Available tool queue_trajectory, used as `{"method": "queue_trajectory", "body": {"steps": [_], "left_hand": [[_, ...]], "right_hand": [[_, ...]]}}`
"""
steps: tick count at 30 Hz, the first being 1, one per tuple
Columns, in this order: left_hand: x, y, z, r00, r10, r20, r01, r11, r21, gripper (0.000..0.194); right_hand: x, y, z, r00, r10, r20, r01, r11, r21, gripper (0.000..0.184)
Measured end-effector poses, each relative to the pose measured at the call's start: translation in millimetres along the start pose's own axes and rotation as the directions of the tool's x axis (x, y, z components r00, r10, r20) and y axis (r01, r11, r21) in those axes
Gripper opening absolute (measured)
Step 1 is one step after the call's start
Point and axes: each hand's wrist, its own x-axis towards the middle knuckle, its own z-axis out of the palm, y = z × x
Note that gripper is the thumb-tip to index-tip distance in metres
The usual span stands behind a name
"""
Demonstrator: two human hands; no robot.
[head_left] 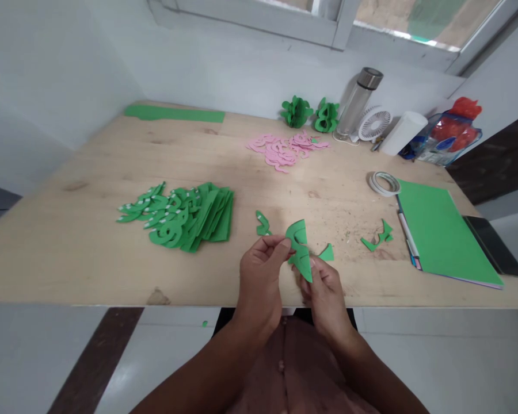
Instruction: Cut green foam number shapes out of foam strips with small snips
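Note:
My left hand (pixel 262 270) and my right hand (pixel 323 287) both pinch a curved green paper cut-out (pixel 299 247) over the front edge of the wooden table (pixel 90 253). The left fingers grip its upper left part, the right fingers its lower end. A small green curl (pixel 262 223) and a green triangular scrap (pixel 327 253) lie on the table just beyond my hands. A pile of green cut shapes (pixel 181 215) with white tape bits lies to the left.
Pink paper curls (pixel 285 149) lie at the back middle, two green paper flowers (pixel 311 113) behind them. A tape roll (pixel 384 183), green sheets (pixel 442 230), green scraps (pixel 377 237), a bottle (pixel 358 103), a small fan (pixel 374 123) and a dark phone (pixel 494 244) sit at the right.

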Motion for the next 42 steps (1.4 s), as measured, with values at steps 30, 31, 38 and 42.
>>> {"method": "queue_trajectory", "body": {"steps": [30, 31, 38, 42], "left_hand": [[-2.4, -0.4, 0.0, 1.000, 0.012, 0.020, -0.012, 1.000, 0.010, 0.015], [-2.4, -0.8, -0.4, 1.000, 0.014, 0.022, -0.014, 1.000, 0.011, 0.015], [-2.5, -2.0, -0.5, 1.000, 0.012, 0.023, -0.012, 1.000, 0.017, 0.015], [-3.5, -1.7, 0.1, 1.000, -0.002, 0.028, 0.002, 1.000, 0.000, 0.017]], "right_hand": [[1.9, -5.7, 2.3, 1.000, 0.000, 0.011, 0.000, 1.000, -0.007, 0.049], [1.7, -5.5, 2.2, 1.000, 0.006, 0.009, -0.006, 1.000, -0.003, 0.048], [2.3, -2.3, 0.9, 0.999, -0.014, 0.037, 0.014, 1.000, -0.004, 0.046], [1.5, -3.8, 2.5, 1.000, -0.011, 0.024, 0.011, 1.000, -0.002, 0.046]]}}
